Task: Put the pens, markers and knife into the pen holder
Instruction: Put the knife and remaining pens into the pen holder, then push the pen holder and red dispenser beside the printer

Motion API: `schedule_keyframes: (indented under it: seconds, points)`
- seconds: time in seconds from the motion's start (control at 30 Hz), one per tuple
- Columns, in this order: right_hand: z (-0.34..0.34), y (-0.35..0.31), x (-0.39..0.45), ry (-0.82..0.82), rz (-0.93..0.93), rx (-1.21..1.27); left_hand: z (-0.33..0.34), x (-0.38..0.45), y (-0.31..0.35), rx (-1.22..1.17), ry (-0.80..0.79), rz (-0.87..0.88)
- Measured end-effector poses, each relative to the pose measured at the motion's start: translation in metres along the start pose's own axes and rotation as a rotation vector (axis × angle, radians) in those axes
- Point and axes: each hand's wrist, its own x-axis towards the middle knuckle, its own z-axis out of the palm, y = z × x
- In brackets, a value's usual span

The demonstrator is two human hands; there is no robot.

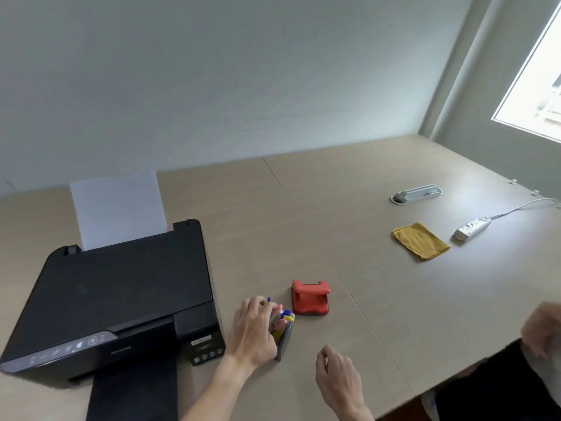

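A grey pen holder (284,344) stands on the table just right of the printer. Several pens and markers (283,318) with pink, blue and yellow caps stick out of its top. My left hand (252,329) wraps the holder's left side, fingers touching the pen tops; one blue pen tip shows above my fingers. My right hand (337,379) hovers over the table to the right of the holder, fingers loosely curled with nothing in them. No knife can be picked out.
A black printer (115,296) with paper loaded sits at the left. A red hole punch (310,297) stands just beyond the holder. A yellow cloth (420,240), a power strip (472,228) and a grey device (417,192) lie far right. Another person's hand (543,329) is at the right edge.
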Motion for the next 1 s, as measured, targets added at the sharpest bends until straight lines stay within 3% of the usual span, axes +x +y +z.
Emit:
schedule_keyframes:
  seconds: [0.23, 0.37, 0.43, 0.6, 0.83, 0.93, 1.0]
  points:
    - [-0.003, 0.003, 0.026, 0.016, 0.000, -0.015, 0.006, 0.023, 0.006, 0.200, -0.289, 0.066]
    - [-0.004, -0.004, 0.054, 0.093, -0.076, 0.027, 0.006, 0.038, 0.012, 0.317, -0.538, 0.080]
    - [-0.003, -0.008, 0.074, 0.159, -0.161, -0.039, 0.007, 0.042, 0.013, 0.334, -0.590, 0.058]
    - [0.006, -0.023, 0.115, 0.154, -0.242, -0.266, 0.015, 0.053, 0.010, 0.319, -0.526, 0.009]
    - [0.024, -0.042, 0.130, 0.142, -0.194, -0.345, 0.014, 0.096, -0.010, 0.304, -0.456, -0.146]
    - [0.030, -0.042, 0.147, 0.066, -0.263, -0.461, 0.012, 0.117, -0.020, 0.333, -0.428, -0.205]
    - [0.030, -0.049, 0.158, 0.075, -0.264, -0.405, 0.011, 0.131, -0.026, 0.393, -0.411, -0.211]
